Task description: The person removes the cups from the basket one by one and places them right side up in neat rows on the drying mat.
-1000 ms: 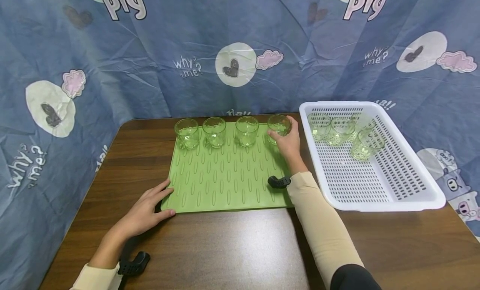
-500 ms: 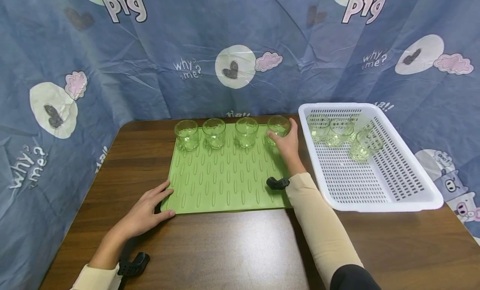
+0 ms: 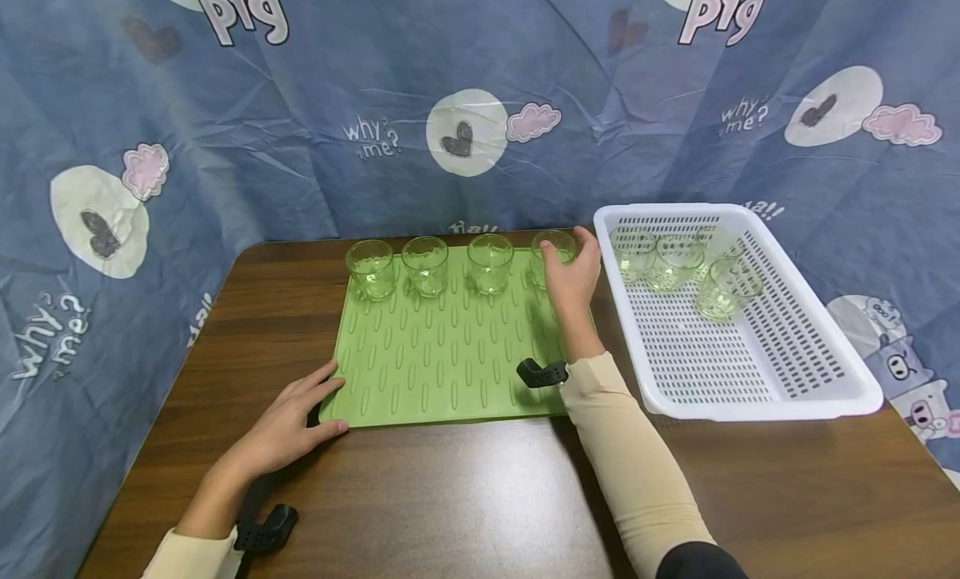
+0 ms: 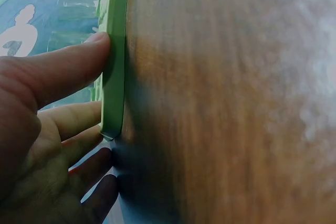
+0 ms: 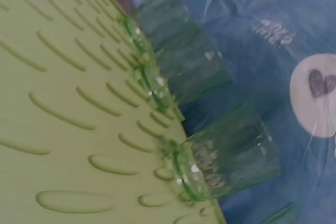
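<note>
Four glasses [image 3: 491,265] stand on the mat [image 3: 442,354]; four seem left in the basket [image 3: 780,410]. Left hand [image 3: 281,429] lies spread at the mat's left edge, right hand [image 3: 573,279] spread at its rightmost glass [image 3: 564,250].

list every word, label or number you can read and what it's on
"pig", twice, high on the blue cloth
"why me?", three times, same cloth
"Ha!!", apparently, partly hidden, low on the cloth
Small lettering in the right wrist view: too blurred to read
Glasses, green mat, white basket: none I can make out
</note>
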A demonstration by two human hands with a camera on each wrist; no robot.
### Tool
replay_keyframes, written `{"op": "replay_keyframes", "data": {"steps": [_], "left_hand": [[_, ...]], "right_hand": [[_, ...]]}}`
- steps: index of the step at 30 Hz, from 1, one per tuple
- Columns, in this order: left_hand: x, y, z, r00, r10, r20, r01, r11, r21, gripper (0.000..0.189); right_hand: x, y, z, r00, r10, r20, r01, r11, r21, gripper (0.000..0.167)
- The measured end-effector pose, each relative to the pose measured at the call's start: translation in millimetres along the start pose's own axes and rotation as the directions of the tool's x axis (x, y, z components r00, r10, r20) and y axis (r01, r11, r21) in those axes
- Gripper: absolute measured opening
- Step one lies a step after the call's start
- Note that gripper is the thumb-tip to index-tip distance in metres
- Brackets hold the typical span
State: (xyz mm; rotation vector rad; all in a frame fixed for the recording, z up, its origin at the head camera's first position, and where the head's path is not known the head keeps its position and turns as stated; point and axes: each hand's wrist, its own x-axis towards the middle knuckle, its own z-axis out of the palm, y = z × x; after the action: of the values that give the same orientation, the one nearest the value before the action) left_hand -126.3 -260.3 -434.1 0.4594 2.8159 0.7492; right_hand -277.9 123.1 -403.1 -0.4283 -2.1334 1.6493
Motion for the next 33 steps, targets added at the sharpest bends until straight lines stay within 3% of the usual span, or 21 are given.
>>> {"op": "replay_keyframes", "data": {"steps": [7,13,23,28,33], "left_hand": [[0.9,0.5,-0.1,1.000,0.006,0.002,-0.006,1.000,0.006,0.070],[1.9,0.4,0.3,1.000,0.013,0.001,-0.013,1.000,0.008,0.070],[2.8,-0.3,-1.1,1.000,0.021,-0.003,-0.021,1.000,0.008,0.070],[2.7,-0.9,-1.2,1.000,0.025,-0.002,-0.025,1.000,0.008,0.070],[0.9,-3.4,0.8,1.000,0.026,-0.005,-0.026,1.000,-0.001,0.070]], "right_hand": [[-9.8,-16.4,-6.5,0.999,-0.045,0.029,0.045,0.999,-0.020,0.053],[-32.4,-39.0,-13.2,0.983,-0.126,0.133,0.134,0.990,-0.049,0.053],[-61.4,-66.2,-42.6,0.917,-0.298,0.265,0.314,0.949,-0.016,0.051],[-66.3,-72.7,-61.6,0.872,-0.404,0.277,0.430,0.902,-0.037,0.055],[-59.8,-66.8,-87.7,0.829,-0.441,0.344,0.509,0.850,-0.136,0.062]]}}
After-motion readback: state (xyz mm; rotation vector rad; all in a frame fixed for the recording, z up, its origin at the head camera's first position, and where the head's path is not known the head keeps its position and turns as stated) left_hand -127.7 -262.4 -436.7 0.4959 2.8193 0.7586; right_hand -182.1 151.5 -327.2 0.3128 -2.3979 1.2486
